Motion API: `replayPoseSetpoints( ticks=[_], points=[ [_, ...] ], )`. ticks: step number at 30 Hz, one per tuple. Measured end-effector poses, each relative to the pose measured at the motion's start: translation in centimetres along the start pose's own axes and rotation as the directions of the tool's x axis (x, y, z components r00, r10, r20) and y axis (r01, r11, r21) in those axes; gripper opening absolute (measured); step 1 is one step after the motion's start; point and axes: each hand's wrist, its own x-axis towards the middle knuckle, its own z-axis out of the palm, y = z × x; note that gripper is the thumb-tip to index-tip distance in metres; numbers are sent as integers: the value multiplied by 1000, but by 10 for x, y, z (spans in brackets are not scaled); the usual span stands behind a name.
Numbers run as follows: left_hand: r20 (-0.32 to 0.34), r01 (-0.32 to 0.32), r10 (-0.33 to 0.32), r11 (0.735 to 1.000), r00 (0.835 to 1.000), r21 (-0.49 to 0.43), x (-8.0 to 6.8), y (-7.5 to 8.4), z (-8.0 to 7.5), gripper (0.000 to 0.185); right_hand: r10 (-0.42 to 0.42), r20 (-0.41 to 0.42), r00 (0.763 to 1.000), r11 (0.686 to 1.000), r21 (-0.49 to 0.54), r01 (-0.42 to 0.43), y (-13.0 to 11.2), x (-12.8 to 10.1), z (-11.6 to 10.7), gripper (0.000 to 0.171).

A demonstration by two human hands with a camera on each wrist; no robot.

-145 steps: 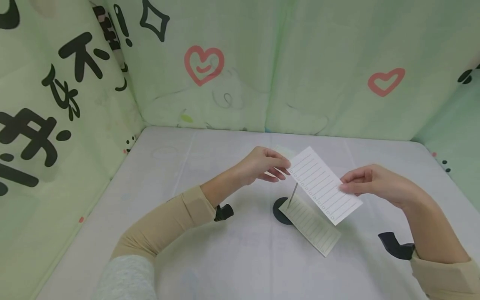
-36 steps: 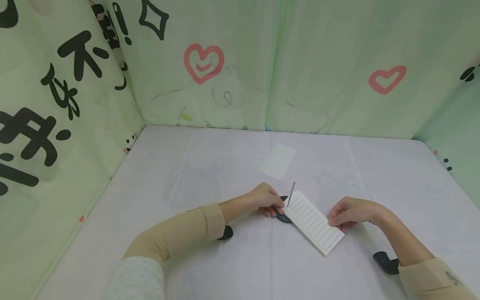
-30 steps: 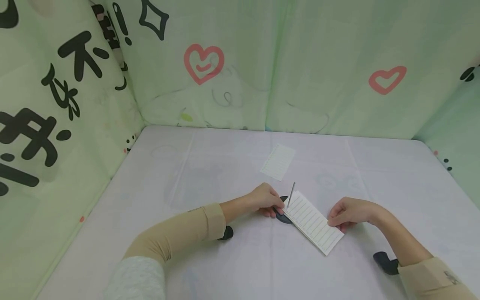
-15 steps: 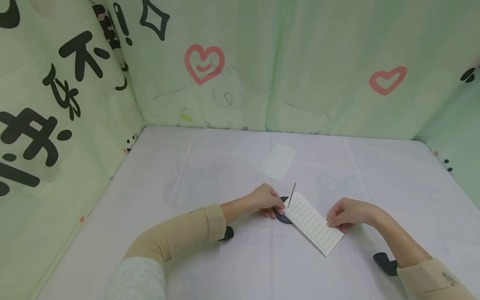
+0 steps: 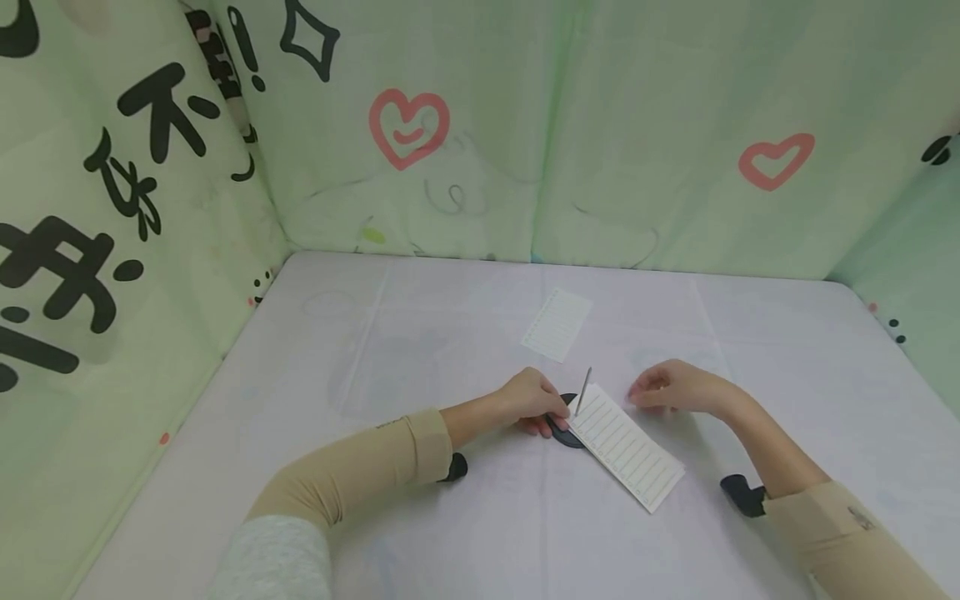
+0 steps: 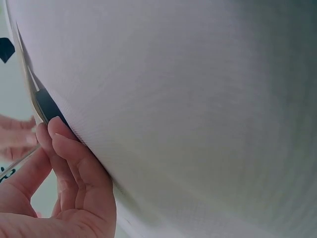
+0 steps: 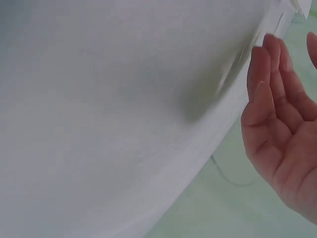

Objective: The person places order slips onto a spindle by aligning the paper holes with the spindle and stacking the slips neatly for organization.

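A small stack of lined checklist slips (image 5: 630, 450) lies slanted on a paper spike, whose metal pin (image 5: 584, 390) stands up through its upper end. The spike's round black base (image 5: 567, 437) shows partly from beneath the paper. At that end my left hand (image 5: 531, 398) pinches the stack's corner; the left wrist view has its fingertips right by the black base (image 6: 48, 105). My right hand (image 5: 684, 388) hovers beyond the stack's right side, holding nothing. In the right wrist view its fingers (image 7: 277, 74) are loosely bent and apart from the paper.
Another lined slip (image 5: 558, 323) lies flat farther back on the white-covered table (image 5: 420, 333). Pale green printed curtains (image 5: 480, 167) enclose the back and sides. Black wrist mounts (image 5: 742, 496) jut from the sleeves.
A slip held up in both hands earlier has come down over the pin onto the stack. My right hand has just let go of the stack and moved up and left; the left stays put.
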Motion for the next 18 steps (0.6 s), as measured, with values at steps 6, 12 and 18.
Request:
replayPoseSetpoints(
  ticks=[6, 12, 18],
  points=[
    [-3, 5, -5, 1000, 1000, -1, 0, 0, 0, 9, -59, -141, 988, 997, -63, 51, -18, 30, -12, 48],
    [5, -2, 2, 1000, 1000, -8, 0, -1, 0, 9, 11, -203, 979, 996, -82, -28, -28, 63, -18, 61],
    [13, -8, 8, 1000, 1000, -12, 0, -1, -1, 10, 58, -247, 967, 991, -101, -85, -40, 90, -22, 63]
  ],
)
